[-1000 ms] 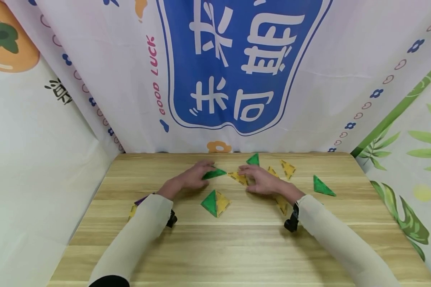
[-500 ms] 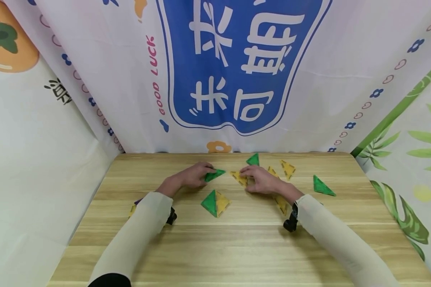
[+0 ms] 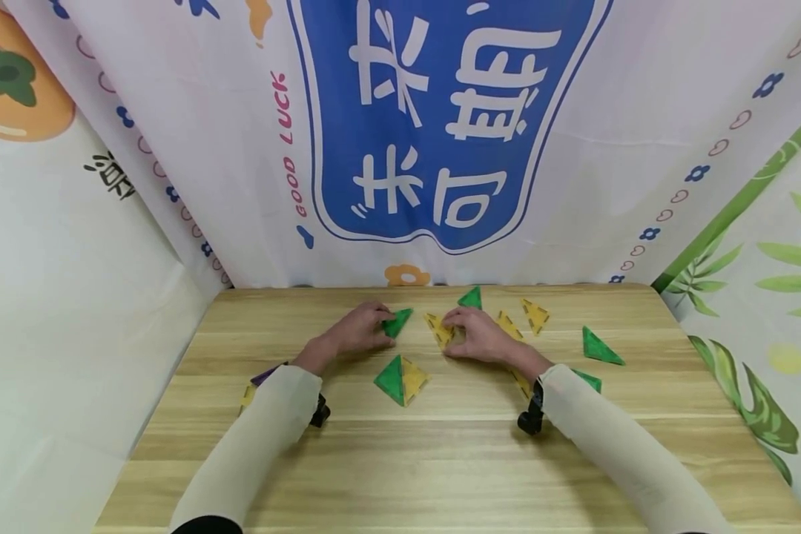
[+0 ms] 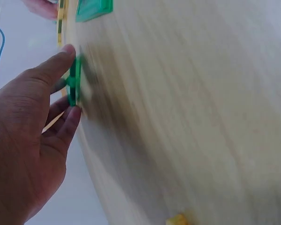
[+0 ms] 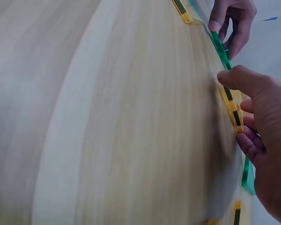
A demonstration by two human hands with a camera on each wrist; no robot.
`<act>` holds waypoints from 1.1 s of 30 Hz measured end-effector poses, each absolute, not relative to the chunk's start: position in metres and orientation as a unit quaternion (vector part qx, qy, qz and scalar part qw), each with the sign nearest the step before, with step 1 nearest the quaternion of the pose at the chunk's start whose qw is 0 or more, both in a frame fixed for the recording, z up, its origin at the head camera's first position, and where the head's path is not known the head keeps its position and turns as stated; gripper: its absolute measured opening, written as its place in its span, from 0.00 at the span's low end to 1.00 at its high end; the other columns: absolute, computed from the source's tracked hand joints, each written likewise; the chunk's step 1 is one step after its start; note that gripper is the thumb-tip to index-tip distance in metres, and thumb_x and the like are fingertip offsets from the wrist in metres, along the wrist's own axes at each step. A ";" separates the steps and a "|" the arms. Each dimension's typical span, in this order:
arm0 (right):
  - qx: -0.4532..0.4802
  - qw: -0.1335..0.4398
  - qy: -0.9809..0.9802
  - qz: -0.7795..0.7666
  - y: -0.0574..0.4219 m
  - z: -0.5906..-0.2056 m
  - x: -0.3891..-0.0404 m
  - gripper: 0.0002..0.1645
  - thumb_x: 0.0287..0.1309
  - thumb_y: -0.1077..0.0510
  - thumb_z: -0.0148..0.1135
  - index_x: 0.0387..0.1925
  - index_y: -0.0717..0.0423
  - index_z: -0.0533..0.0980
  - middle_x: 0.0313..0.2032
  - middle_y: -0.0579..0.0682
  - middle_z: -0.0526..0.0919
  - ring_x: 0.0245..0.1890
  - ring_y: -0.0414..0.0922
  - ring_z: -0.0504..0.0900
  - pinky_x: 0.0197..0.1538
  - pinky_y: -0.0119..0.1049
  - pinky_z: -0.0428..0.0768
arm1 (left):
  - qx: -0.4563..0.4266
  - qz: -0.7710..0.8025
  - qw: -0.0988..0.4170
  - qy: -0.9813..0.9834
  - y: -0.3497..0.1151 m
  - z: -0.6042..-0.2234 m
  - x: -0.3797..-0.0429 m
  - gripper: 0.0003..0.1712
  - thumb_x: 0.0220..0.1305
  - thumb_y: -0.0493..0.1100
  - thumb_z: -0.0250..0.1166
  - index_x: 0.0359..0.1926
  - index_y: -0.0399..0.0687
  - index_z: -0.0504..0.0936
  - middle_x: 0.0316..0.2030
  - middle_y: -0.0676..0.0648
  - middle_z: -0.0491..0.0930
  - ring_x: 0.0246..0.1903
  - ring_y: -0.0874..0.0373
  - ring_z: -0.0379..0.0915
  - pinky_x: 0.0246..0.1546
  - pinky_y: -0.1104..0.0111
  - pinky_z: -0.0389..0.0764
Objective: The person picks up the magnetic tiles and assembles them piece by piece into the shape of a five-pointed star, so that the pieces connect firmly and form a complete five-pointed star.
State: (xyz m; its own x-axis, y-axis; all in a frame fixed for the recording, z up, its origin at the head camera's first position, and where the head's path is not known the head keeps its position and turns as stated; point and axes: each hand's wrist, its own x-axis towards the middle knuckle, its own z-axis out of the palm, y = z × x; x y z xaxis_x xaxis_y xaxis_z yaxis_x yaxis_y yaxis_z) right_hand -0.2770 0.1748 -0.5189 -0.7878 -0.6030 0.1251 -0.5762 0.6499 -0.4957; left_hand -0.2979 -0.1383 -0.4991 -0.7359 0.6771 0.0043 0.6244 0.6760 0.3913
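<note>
My left hand point(image 3: 360, 328) pinches a green triangular magnetic tile point(image 3: 399, 322) between thumb and fingers, close over the table. The left wrist view shows that green tile point(image 4: 75, 79) nearly edge-on, gripped at its ends. Across from it, my right hand point(image 3: 483, 337) holds a yellow triangular magnetic tile point(image 3: 437, 328) by its edges; fingers hide part of it. In the right wrist view the yellow tile point(image 5: 233, 110) shows dark strips along its edge. Just nearer to me, a green triangle point(image 3: 390, 380) and a yellow triangle point(image 3: 414, 380) lie edge to edge as a diamond.
Loose triangles lie around the right arm: a green tile point(image 3: 471, 297) at the back edge, a yellow tile point(image 3: 535, 315), and another green tile point(image 3: 601, 346) farther right. Beside the left sleeve are a purple tile point(image 3: 265, 375) and a yellow one point(image 3: 248, 397), partly covered. Cloth hangs behind the table point(image 3: 400, 475).
The left hand has taken hold of the green tile and turned it more upright in view. The right hand has gripped the yellow tile, turned it and shifted it slightly left.
</note>
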 end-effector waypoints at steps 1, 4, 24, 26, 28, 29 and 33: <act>-0.322 0.021 0.908 -0.266 0.173 -0.520 -0.278 0.33 0.57 0.48 0.79 0.59 0.62 0.84 0.60 0.58 0.83 0.63 0.57 0.80 0.65 0.55 0.79 | 0.348 0.187 0.066 0.916 -0.137 -0.500 -0.298 0.32 0.67 0.47 0.77 0.65 0.33 0.82 0.59 0.35 0.80 0.57 0.45 0.76 0.63 0.53 0.79; -0.311 0.012 0.911 -0.270 0.167 -0.524 -0.281 0.32 0.57 0.47 0.79 0.58 0.61 0.85 0.58 0.57 0.84 0.61 0.55 0.81 0.64 0.53 0.80 | 0.319 0.183 0.059 0.928 -0.135 -0.503 -0.297 0.33 0.67 0.48 0.76 0.66 0.34 0.81 0.60 0.36 0.79 0.59 0.45 0.76 0.64 0.54 0.79; -0.287 -0.010 0.921 -0.263 0.130 -0.522 -0.294 0.30 0.56 0.46 0.79 0.55 0.61 0.86 0.57 0.58 0.84 0.60 0.57 0.80 0.66 0.53 0.78 | 0.255 0.134 0.041 0.957 -0.115 -0.505 -0.290 0.39 0.64 0.59 0.77 0.68 0.42 0.81 0.59 0.39 0.78 0.57 0.47 0.75 0.63 0.55 0.79; -0.281 -0.010 0.923 -0.262 0.129 -0.524 -0.294 0.31 0.56 0.46 0.80 0.55 0.60 0.86 0.57 0.57 0.84 0.60 0.57 0.80 0.66 0.52 0.78 | 0.256 0.131 0.034 0.957 -0.115 -0.504 -0.289 0.39 0.63 0.59 0.77 0.68 0.41 0.82 0.59 0.39 0.78 0.57 0.47 0.76 0.62 0.55 0.80; -0.276 -0.011 0.925 -0.261 0.128 -0.525 -0.295 0.31 0.55 0.46 0.80 0.55 0.60 0.86 0.57 0.57 0.84 0.61 0.57 0.79 0.66 0.52 0.78 | 0.259 0.131 0.029 0.957 -0.114 -0.505 -0.289 0.38 0.63 0.58 0.78 0.67 0.41 0.82 0.58 0.39 0.79 0.56 0.47 0.76 0.61 0.55 0.80; -0.276 -0.012 0.925 -0.260 0.127 -0.526 -0.295 0.31 0.55 0.46 0.80 0.55 0.60 0.86 0.57 0.57 0.84 0.60 0.56 0.80 0.66 0.52 0.78 | 0.261 0.130 0.027 0.956 -0.113 -0.505 -0.288 0.38 0.63 0.58 0.78 0.66 0.41 0.83 0.58 0.39 0.79 0.56 0.47 0.76 0.61 0.56 0.80; -0.285 -0.019 0.923 -0.257 0.126 -0.528 -0.296 0.30 0.57 0.46 0.80 0.55 0.60 0.86 0.56 0.58 0.84 0.60 0.57 0.80 0.66 0.52 0.78 | 0.262 0.130 0.032 0.956 -0.111 -0.507 -0.287 0.35 0.66 0.57 0.76 0.67 0.41 0.83 0.59 0.39 0.78 0.58 0.47 0.75 0.62 0.55 0.80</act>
State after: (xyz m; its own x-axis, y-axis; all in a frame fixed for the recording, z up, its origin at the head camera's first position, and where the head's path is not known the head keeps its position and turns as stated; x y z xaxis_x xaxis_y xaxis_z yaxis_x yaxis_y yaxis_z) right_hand -0.2962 0.1258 -0.5282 -0.8364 -0.5174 0.1812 -0.5365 0.7047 -0.4642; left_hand -0.2865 -0.1111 -0.5068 -0.8610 0.5086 0.0077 0.4921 0.8291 0.2653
